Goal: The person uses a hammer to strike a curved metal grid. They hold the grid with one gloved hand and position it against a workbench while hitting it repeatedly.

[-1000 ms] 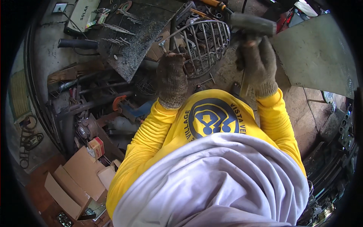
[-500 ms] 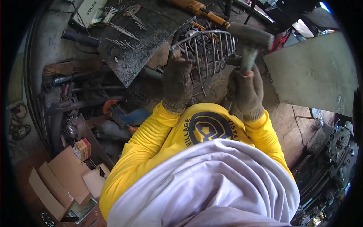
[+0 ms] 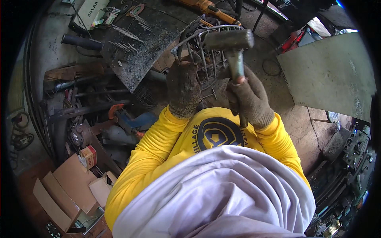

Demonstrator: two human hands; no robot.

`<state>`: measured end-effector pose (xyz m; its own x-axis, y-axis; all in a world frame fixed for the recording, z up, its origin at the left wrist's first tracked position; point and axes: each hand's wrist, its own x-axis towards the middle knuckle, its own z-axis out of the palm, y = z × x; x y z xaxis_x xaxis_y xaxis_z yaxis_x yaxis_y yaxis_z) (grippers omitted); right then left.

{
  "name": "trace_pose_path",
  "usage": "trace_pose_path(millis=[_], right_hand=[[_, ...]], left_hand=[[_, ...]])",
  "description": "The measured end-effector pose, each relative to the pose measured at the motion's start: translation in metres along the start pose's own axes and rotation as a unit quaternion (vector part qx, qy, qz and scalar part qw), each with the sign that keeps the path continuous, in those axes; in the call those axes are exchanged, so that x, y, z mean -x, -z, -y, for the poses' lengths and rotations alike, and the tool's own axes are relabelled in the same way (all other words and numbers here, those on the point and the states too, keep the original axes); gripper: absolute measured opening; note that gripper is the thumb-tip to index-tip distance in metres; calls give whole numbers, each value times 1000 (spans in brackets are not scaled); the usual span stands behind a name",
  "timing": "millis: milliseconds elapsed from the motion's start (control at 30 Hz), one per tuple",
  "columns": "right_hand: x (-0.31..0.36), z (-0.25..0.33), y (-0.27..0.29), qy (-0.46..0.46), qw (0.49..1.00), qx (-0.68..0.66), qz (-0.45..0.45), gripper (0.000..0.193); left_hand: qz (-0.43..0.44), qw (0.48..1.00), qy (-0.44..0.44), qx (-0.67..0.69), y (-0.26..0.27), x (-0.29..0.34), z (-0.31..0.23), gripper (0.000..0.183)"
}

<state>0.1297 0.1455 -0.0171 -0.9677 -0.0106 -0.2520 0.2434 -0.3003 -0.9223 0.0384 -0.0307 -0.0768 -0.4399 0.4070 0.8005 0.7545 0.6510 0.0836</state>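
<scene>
My right hand (image 3: pixel 254 97), in a brown knit glove, is wrapped round the handle of a hammer (image 3: pixel 229 39). The hammer's heavy dark head is raised in front of a curved frame of welded metal rods (image 3: pixel 204 57) and hides part of it. My left hand (image 3: pixel 183 85), gloved alike, is closed at the near left end of that frame. Its fingertips are partly hidden, but the frame's end bar rises from the fist. From this view I cannot tell whether the hammer touches the rods.
Left of the frame, a dark metal tabletop (image 3: pixel 137 71) bears grey grit and thin rods. A yellow power tool (image 3: pixel 210 8) lies beyond. At right leans a large metal sheet (image 3: pixel 329 71). An opened cardboard box (image 3: pixel 75 178) stands at lower left, near scrap metal.
My right hand has swung the hammer to the left, across the rod frame. The frame has shifted slightly up and left in my left hand's grip.
</scene>
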Motion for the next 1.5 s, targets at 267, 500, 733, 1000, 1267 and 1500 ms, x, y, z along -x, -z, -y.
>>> trace_pose_path(millis=[267, 500, 733, 1000, 1267, 1500], right_hand=[[10, 8, 1, 173, 971, -163, 18, 59], [17, 10, 0, 66, 997, -39, 26, 52], [15, 16, 7, 135, 980, -146, 11, 48], [-10, 6, 25, 222, 953, 23, -206, 30], [-19, 18, 61, 208, 885, 333, -249, 36], [2, 24, 94, 159, 936, 271, -160, 42]], left_hand=[[17, 998, 19, 49, 1, 1, 6, 27], [-33, 985, 131, 104, -4, 1, 9, 20], [-9, 999, 41, 18, 9, -8, 13, 24], [19, 992, 13, 128, 18, -8, 8, 20], [170, 941, 176, 232, 29, 27, 13, 2], [87, 984, -82, 130, -6, 32, 22, 29]])
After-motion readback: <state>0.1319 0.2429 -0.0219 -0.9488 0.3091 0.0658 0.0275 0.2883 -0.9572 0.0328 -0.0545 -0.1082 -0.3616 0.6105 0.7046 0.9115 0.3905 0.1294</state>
